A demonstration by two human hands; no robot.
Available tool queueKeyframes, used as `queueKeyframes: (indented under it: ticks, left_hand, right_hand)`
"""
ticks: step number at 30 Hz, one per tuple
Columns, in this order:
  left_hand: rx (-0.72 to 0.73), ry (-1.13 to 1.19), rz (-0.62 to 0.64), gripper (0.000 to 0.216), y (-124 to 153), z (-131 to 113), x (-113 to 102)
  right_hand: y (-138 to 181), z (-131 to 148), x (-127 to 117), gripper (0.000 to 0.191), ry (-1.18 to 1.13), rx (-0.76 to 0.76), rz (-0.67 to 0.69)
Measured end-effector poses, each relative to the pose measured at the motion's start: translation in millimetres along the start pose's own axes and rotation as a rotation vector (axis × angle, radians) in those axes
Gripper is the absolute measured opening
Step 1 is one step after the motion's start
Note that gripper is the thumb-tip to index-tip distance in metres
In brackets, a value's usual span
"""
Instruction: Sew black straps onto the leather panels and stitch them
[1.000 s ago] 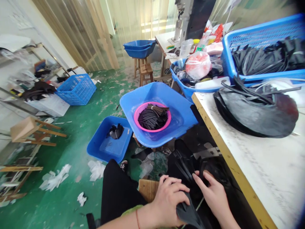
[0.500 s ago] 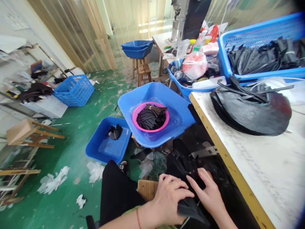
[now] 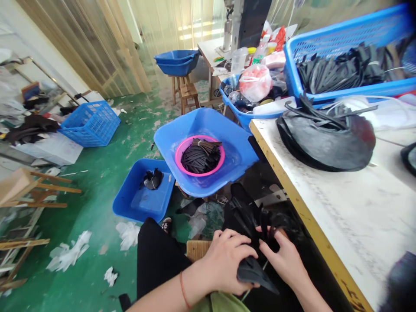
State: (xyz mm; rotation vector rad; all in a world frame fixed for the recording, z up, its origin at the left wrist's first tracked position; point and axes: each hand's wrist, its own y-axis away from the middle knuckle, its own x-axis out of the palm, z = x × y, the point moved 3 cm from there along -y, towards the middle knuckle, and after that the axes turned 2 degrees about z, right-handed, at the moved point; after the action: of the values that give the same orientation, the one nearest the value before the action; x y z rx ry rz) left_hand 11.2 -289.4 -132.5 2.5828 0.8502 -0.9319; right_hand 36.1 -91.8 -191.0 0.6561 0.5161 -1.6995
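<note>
My left hand [image 3: 224, 260] is closed round a flat black rubbery piece [image 3: 251, 273] in my lap. My right hand [image 3: 284, 258] lies beside it, fingers curled into a bundle of black strips [image 3: 250, 216] that stands up between the hands. Both hands sit low in the view, just left of the white table's yellow edge [image 3: 292, 197]. Ahead of them a pink bowl [image 3: 199, 156] full of black strips rests in a blue tub [image 3: 208, 149].
A black bag of strips [image 3: 325, 136] and a blue basket [image 3: 344, 56] of black strips sit on the white table. A lower blue tray [image 3: 143, 197] lies on the green floor, with paper scraps around. A blue crate [image 3: 89, 123] and wooden stools stand farther off.
The view has shifted right and slightly up. My right hand's fingers have slid deeper into the bundle of strips; my left hand keeps its hold on the black piece.
</note>
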Motion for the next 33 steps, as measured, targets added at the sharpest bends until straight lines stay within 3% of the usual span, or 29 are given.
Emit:
queueKeyframes:
  ticks: [5, 11, 14, 18, 20, 22, 24, 25, 28, 31, 33]
  left_hand:
    - [0.030, -0.052, 0.076, 0.051, 1, -6, -2]
    - [0.019, -0.009, 0.085, 0.056, 6, -5, -7]
    - [0.014, 0.126, 0.136, 0.065, 2, 1, -22]
    - [-0.021, 0.250, 0.311, 0.039, -22, 9, -40]
    - [-0.149, 0.177, 0.378, 0.046, -39, 14, -43]
    - [-0.246, 0.067, 0.408, 0.036, -54, 16, -42]
    - [-0.246, 0.007, 0.417, 0.015, -63, 16, -37]
    - [-0.223, -0.009, 0.418, 0.014, -66, 14, -34]
    - [-0.164, -0.073, 0.405, 0.037, -65, 9, -20]
    - [-0.188, -0.144, 0.291, 0.068, -59, 1, -4]
    - [-0.235, -0.171, 0.212, 0.073, -54, -3, 9]
  right_hand:
    - [-6, 8, -1, 0.021, 0.001, 0.006, 0.098]
    - [-2, 16, -8, 0.008, -0.045, -0.081, 0.218]
    - [3, 14, -11, 0.017, -0.084, -0.100, 0.181]
    - [11, 15, -13, 0.026, -0.138, -0.153, 0.123]
    - [17, 19, -14, 0.025, -0.162, -0.182, 0.086]
    - [24, 22, -16, 0.024, -0.183, -0.207, 0.041]
    - [30, 24, -18, 0.024, -0.198, -0.216, -0.013]
    - [32, 24, -19, 0.024, -0.205, -0.214, -0.040]
    - [34, 24, -21, 0.024, -0.218, -0.188, -0.088]
    - [30, 28, -22, 0.020, -0.211, -0.146, -0.064]
    - [26, 33, -23, 0.019, -0.200, -0.120, -0.032]
